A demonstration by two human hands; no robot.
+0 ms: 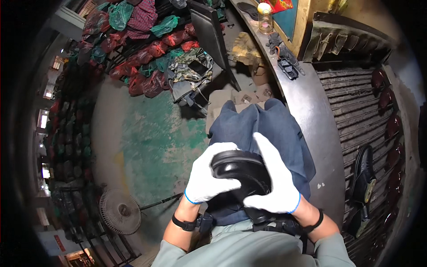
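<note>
A black shoe (242, 170) was clasped at one end by the gloved left hand (207, 177) and flanked by the gloved right hand (279, 184), whose thumb and fingers were spread apart, the shoe presumably being steadied from both sides above the blue trousers (262, 129) beneath the hands.

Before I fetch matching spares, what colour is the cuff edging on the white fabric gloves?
Bright blue cuff edging, shown best in the head view.
</note>
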